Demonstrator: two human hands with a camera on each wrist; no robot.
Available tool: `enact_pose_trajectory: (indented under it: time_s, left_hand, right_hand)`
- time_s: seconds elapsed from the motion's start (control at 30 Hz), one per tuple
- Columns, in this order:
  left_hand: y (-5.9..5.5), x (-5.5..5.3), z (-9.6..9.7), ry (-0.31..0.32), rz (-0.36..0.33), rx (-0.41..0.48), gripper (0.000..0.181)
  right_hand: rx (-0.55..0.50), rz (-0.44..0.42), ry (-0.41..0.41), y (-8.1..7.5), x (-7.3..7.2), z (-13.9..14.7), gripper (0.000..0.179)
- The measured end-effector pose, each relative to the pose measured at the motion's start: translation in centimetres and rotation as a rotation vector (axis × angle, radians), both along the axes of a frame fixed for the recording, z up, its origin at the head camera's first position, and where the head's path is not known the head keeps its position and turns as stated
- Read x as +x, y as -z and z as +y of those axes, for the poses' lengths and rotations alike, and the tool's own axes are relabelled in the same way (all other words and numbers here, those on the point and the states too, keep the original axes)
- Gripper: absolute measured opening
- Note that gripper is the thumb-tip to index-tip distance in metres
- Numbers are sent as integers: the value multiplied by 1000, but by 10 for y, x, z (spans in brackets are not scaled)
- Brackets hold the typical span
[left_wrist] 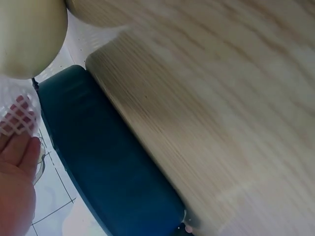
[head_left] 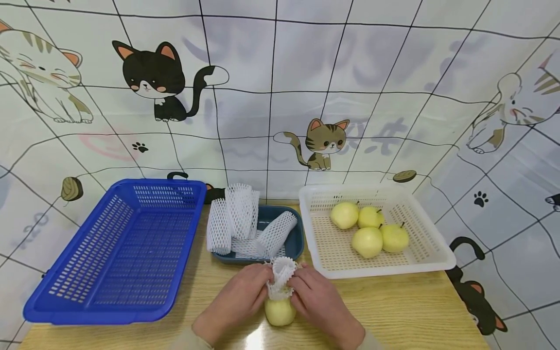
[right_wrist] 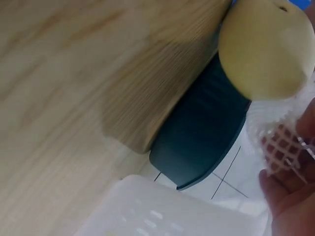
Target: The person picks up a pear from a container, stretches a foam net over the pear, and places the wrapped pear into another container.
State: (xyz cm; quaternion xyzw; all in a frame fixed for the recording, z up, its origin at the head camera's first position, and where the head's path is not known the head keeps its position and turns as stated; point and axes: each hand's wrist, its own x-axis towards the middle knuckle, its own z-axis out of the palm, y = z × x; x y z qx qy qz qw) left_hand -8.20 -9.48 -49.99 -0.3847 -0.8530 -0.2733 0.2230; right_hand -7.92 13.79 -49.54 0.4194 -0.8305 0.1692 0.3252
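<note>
Between both hands, a pale yellow-green apple (head_left: 280, 312) stands near the table's front edge. A white foam net sleeve (head_left: 282, 274) sits over its top, the lower part of the fruit bare. My left hand (head_left: 245, 290) pinches the sleeve's left side with its fingertips; my right hand (head_left: 319, 300) pinches the right side. In the left wrist view the fingers (left_wrist: 15, 147) show through the stretched mesh under the apple (left_wrist: 30, 37). The right wrist view shows the net (right_wrist: 283, 147) spread over my right fingers, beside the apple (right_wrist: 266, 49).
Just behind the hands is a dark teal tray (head_left: 299, 238) with several foam net sleeves (head_left: 240, 211). A blue basket (head_left: 175, 272) stands at the left. At the right, a white basket (head_left: 433, 262) holds several apples (head_left: 367, 242). A cat-print cloth (head_left: 249, 112) hangs behind the wooden table (head_left: 411, 311).
</note>
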Motion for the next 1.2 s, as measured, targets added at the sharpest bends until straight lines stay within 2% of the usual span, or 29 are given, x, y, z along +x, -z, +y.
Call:
enact_pose_trajectory:
  time_s: [0.1, 0.2, 0.27, 0.4, 0.6, 0.8, 0.9, 1.0, 1.2]
  left_hand:
    - [2, 0, 2, -35, -16, -8, 6]
    - [3, 1, 3, -52, -54, -3, 5]
    - [3, 2, 3, -56, -96, 0, 4]
    - [5, 8, 1, -45, -168, -6, 10]
    - [6, 17, -3, -21, -205, -14, 15]
    - [7, 18, -2, -57, -241, 30, 17]
    - [8, 16, -1, -89, -255, 77, 18]
    - [8, 13, 1, -113, -261, 107, 19]
    - [9, 9, 3, -134, -283, 93, 19]
  right_hand:
    - [18, -12, 38, 2, 0, -2, 22]
    - [11, -62, 66, 5, 1, -3, 12]
    - [-9, -95, 68, 7, 3, -2, 17]
    - [-42, -154, 42, 9, 7, 0, 22]
    - [-28, -234, 6, 9, 13, 4, 21]
    - [-50, -328, 12, 6, 12, 3, 22]
    - [-78, -334, 27, 5, 8, 2, 22]
    - [-87, -294, 39, 6, 5, 0, 22]
    - [-89, -298, 63, 7, 1, -3, 23]
